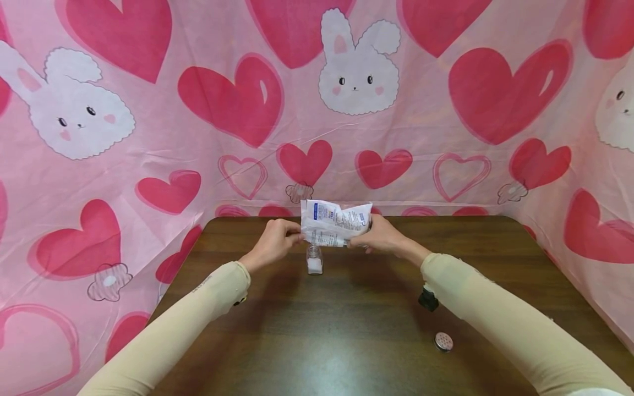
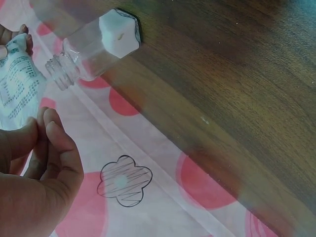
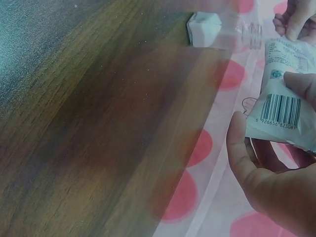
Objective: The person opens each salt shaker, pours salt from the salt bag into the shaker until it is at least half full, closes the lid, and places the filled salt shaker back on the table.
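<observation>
A white printed plastic bag (image 1: 334, 224) is held sideways above a small clear glass shaker bottle (image 1: 314, 260). The bottle stands upright, uncapped, with white contents (image 2: 120, 33) in its lower part. My right hand (image 1: 383, 235) grips the bag's right end, thumb on the barcode side (image 3: 281, 109) in the right wrist view. At the bag's left edge, my left hand (image 1: 275, 242) pinches a corner between thumb and fingertips. The bag's lower left corner sits right over the threaded bottle neck (image 2: 62, 71).
A round perforated metal shaker lid (image 1: 443, 342) lies on the brown wooden table (image 1: 317, 341), near the right forearm. A black device (image 1: 428, 298) is at the right wrist. Behind the table's far edge hangs a pink cloth (image 1: 307, 126) with hearts and rabbits.
</observation>
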Demonstrator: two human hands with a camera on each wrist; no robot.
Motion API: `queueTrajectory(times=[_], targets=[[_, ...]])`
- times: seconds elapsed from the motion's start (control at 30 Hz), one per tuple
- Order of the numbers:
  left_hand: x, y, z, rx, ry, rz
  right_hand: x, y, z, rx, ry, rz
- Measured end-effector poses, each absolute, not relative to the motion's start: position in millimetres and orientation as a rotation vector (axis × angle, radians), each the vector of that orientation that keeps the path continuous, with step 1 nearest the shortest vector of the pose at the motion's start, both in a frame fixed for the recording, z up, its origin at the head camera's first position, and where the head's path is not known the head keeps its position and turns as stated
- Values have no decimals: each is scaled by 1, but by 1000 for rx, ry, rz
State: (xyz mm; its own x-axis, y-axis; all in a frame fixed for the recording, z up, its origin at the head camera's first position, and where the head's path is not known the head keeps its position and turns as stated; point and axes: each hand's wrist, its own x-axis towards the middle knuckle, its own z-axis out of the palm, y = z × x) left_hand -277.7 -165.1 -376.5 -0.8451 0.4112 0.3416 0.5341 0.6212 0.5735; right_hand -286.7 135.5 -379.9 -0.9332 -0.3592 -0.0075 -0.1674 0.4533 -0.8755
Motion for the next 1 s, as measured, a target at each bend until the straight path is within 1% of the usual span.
queueTrajectory(times=[1.0], targets=[[-279,-165,-379,-792,-2671,-1023,-284,136,-378,-455,2511,-1478]])
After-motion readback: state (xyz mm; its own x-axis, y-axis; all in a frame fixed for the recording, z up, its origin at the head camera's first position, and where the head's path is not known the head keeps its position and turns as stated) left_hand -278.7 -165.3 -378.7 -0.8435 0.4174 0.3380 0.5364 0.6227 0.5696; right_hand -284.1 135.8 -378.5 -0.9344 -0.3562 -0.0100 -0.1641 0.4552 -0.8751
